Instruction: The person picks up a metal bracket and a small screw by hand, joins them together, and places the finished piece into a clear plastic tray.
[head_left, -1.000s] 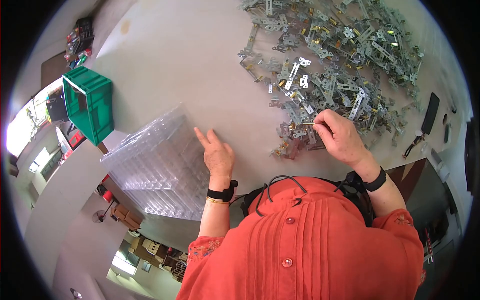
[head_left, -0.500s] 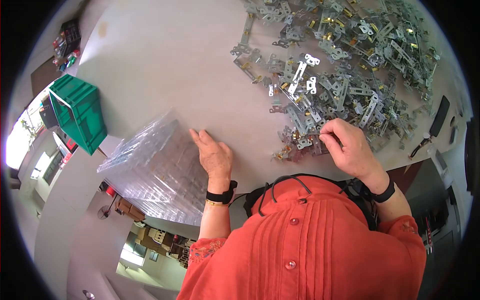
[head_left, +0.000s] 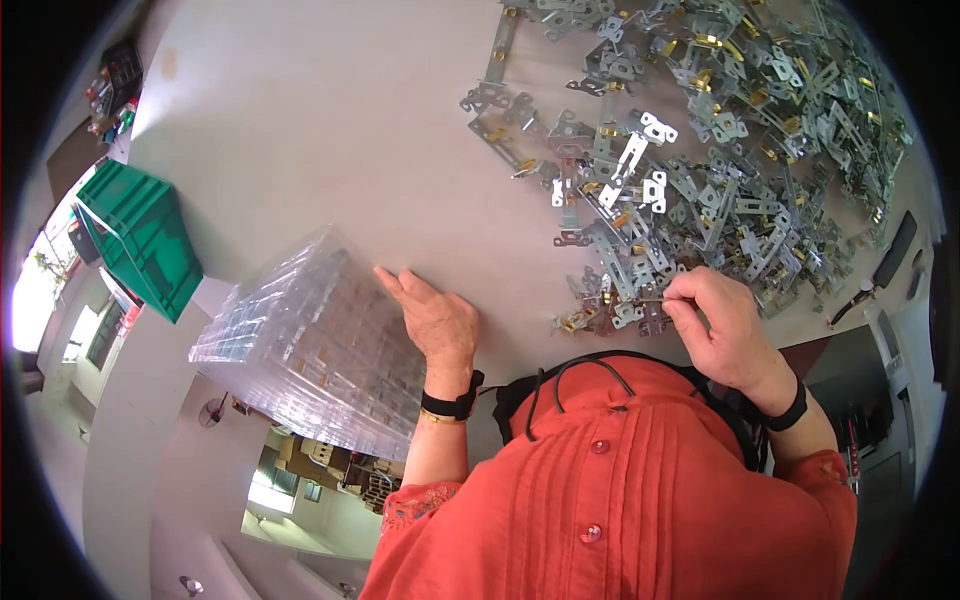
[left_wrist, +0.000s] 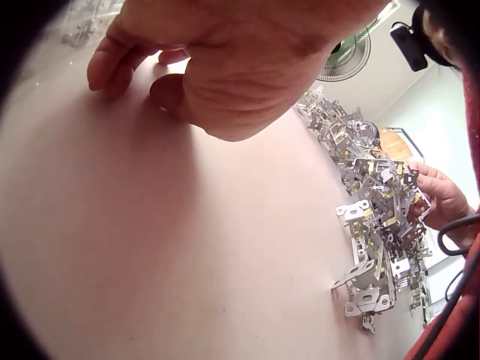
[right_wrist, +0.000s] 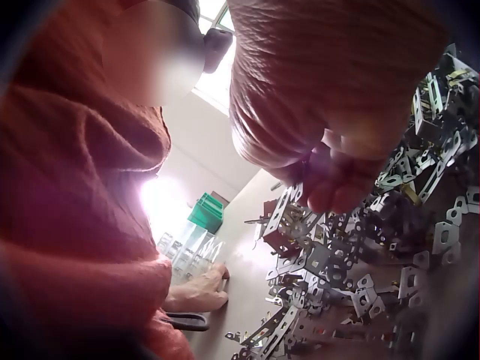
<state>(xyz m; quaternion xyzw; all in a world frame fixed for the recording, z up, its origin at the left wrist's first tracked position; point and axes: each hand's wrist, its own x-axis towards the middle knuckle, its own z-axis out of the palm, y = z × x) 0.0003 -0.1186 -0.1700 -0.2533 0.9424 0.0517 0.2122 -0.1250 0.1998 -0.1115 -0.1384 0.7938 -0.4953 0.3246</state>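
Observation:
My right hand (head_left: 718,328) is at the near edge of a heap of flat metal brackets (head_left: 740,200), with thumb and forefinger pinched on a thin metal piece (head_left: 652,299). Most of that piece is hidden among the others. In the right wrist view the curled fingers (right_wrist: 341,187) are down against the brackets. My left hand (head_left: 440,322) lies beside a stack of clear plastic trays (head_left: 310,350), its fingers extended towards the stack's right side. Nothing is held in it. Small parts show through the trays' clear walls.
A green plastic crate (head_left: 150,245) stands beyond the trays at the left. Some loose brackets (head_left: 495,110) lie at the heap's left fringe. On the right side of the white table (head_left: 300,120) there is a dark flat tool (head_left: 893,250).
The head view has shifted, so heap and hands appear lower and further right. My right hand keeps its pinch at the heap's near edge; my left hand stays beside the trays.

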